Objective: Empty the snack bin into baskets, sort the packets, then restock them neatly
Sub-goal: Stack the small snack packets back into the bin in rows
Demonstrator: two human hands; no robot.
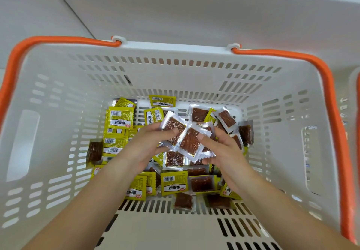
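inside the slotted white plastic basket (194, 70) with orange handles (331, 97), the left hand (145, 145) and right hand (224, 150) together pinch a fan of crinkly silver packets (190, 140) at centre, above loose glossy yellow packets (120, 117) strewn from 9 to 6 o'clock.

Bright even light, soft shadows, wide-angle bowing, blurred edges

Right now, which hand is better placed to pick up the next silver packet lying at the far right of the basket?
Right hand: the silver packets lie just beyond its fingers.
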